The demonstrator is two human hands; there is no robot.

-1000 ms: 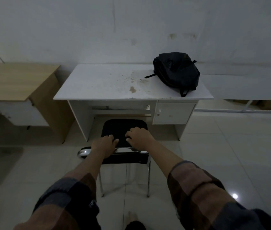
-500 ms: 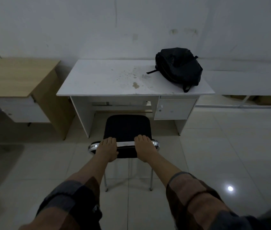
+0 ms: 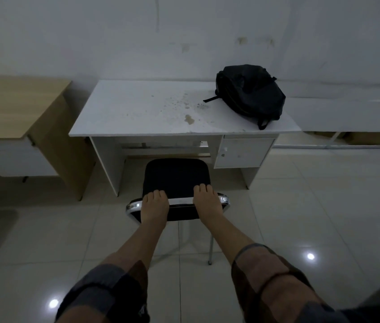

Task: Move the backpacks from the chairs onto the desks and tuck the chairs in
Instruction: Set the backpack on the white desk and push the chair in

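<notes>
A black backpack (image 3: 250,90) lies on the right end of the white desk (image 3: 137,108). In front of the desk's knee space stands a black chair (image 3: 176,176) with a chrome frame, its seat facing the desk. My left hand (image 3: 154,206) and my right hand (image 3: 206,202) both grip the top of the chair's backrest, fingers curled over its front edge. The front of the seat is level with the desk's front legs.
A wooden desk (image 3: 12,106) stands to the left of the white one, with a gap between them. Another white table top (image 3: 352,113) runs off to the right. The floor is pale glossy tile with light reflections.
The chair has slid forward toward the desk with both hands on its backrest. My hands have moved apart along the backrest's top.
</notes>
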